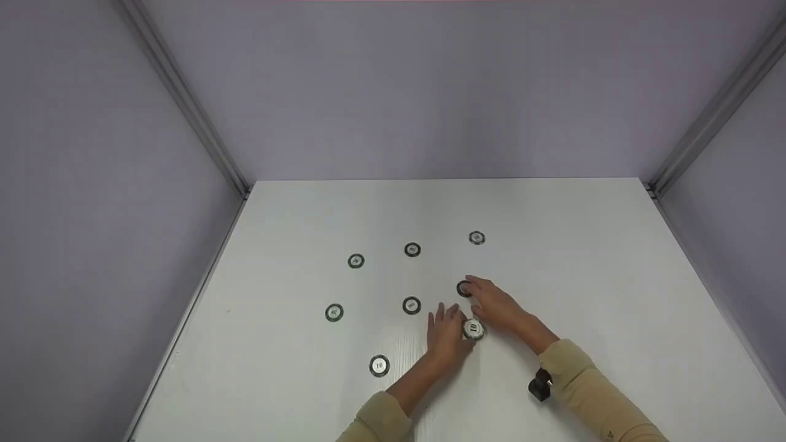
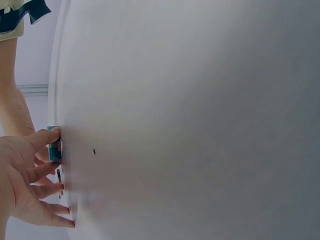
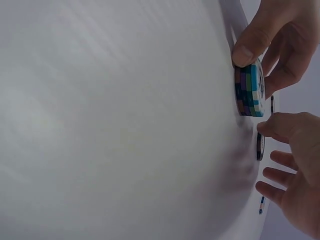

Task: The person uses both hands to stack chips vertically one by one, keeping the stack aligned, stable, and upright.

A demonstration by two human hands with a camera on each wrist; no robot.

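Observation:
A short stack of poker chips [image 1: 473,329] [image 3: 248,89] [image 2: 54,146] stands on the white table [image 1: 602,258] between my hands. My left hand [image 1: 445,336] [image 2: 25,180] lies flat with its fingers spread, and its thumb [image 2: 47,136] rests against the stack's side. My right hand [image 1: 496,305] arches just beyond the stack. Its thumb [image 3: 246,47] presses the stack's edge while its bent fingertips rest on a single dark chip [image 1: 463,289]. Neither hand lifts anything.
Several single chips lie scattered: three in a far row [image 1: 356,261] [image 1: 412,249] [image 1: 476,237], two to the left [image 1: 334,312] [image 1: 411,305] and one near me [image 1: 379,366]. Grey walls enclose the table on three sides.

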